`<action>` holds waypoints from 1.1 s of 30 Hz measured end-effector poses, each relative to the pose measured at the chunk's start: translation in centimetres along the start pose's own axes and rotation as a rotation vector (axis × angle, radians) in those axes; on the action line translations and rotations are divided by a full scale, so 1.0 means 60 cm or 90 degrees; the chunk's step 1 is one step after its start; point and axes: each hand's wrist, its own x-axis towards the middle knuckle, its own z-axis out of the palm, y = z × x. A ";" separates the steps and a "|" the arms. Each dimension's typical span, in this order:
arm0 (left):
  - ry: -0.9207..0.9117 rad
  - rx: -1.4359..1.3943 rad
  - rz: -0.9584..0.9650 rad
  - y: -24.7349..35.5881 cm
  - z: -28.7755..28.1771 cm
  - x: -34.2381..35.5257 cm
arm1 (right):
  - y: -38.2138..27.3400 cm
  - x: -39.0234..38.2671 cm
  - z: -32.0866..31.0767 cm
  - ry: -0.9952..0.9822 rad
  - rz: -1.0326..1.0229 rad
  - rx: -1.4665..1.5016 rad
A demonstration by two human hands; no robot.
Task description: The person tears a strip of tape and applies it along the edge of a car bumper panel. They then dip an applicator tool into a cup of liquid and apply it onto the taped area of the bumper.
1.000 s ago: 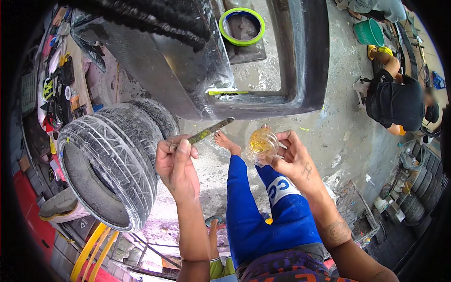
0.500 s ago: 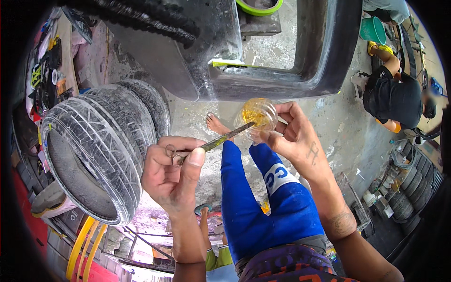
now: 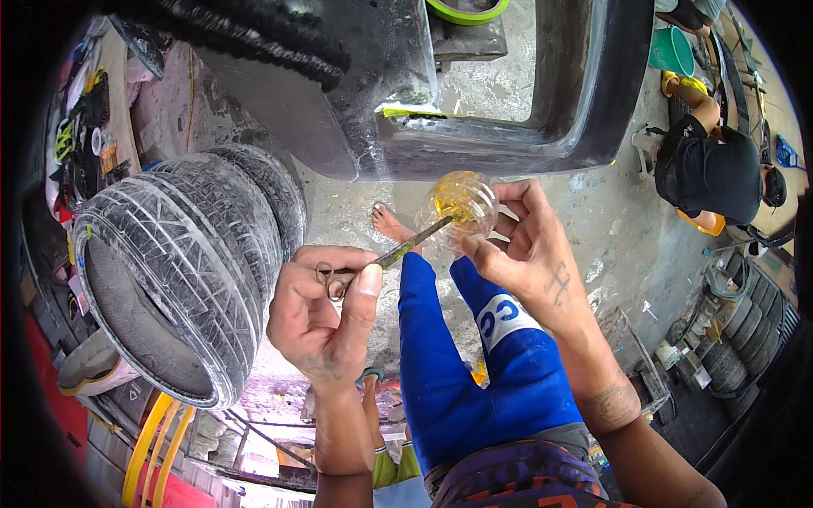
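Note:
My left hand (image 3: 326, 317) pinches a narrow dark metal tool (image 3: 409, 244) between thumb and fingers. Two small wire-like loops show at its near end, as on scissors; greenish-yellow smears mark its shaft. Its far tip reaches into a clear ribbed plastic cup (image 3: 484, 196), which looks like a cut-off bottle bottom. Yellow material (image 3: 457, 207) coats the inside of the cup. On the right, my right hand (image 3: 529, 245) grips the cup by its side with thumb and fingers. Both hands are held above my knees, in front of a dark panel.
A large dark grey moulded panel (image 3: 584, 93) with a square opening spans the top. Stacked dusty tyres (image 3: 178, 262) stand at the left. At the right a person in black (image 3: 711, 173) bends beside a green bucket (image 3: 671, 52); more tyres (image 3: 737, 339) lie below.
My left hand has shifted slightly to the right with the tool. The cup has tilted or turned a little in my right hand. The person at the right has moved slightly.

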 end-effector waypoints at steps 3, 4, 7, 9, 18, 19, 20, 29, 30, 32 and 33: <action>0.001 -0.001 0.000 0.000 -0.002 -0.001 | -0.003 -0.001 0.003 0.006 -0.001 0.020; 0.003 -0.012 0.001 -0.002 0.000 0.001 | -0.005 -0.002 0.000 0.010 0.000 0.019; 0.020 -0.025 -0.004 -0.006 0.006 0.006 | -0.001 -0.001 -0.005 0.011 -0.003 0.020; 0.021 -0.036 -0.010 -0.002 0.003 0.009 | -0.002 -0.002 -0.007 0.009 -0.009 0.022; -0.019 0.002 0.006 0.008 0.037 0.010 | -0.007 -0.014 -0.022 0.026 -0.090 -0.058; -0.022 0.008 0.008 0.005 0.044 0.010 | -0.009 -0.014 -0.023 0.025 -0.094 -0.059; -0.019 0.009 -0.009 0.007 0.051 0.009 | -0.010 -0.016 -0.024 0.026 -0.100 -0.067; 0.045 -0.195 -0.234 -0.018 0.099 -0.003 | -0.011 -0.013 -0.057 0.019 -0.087 -0.055; 0.052 -0.224 -0.222 -0.021 0.096 -0.005 | -0.012 -0.012 -0.059 0.020 -0.076 -0.035; 0.068 -0.255 -0.206 -0.016 0.097 -0.006 | -0.013 -0.011 -0.068 0.019 -0.060 0.010; 0.066 -0.250 -0.204 -0.015 0.097 -0.006 | -0.013 -0.010 -0.072 0.018 -0.044 0.052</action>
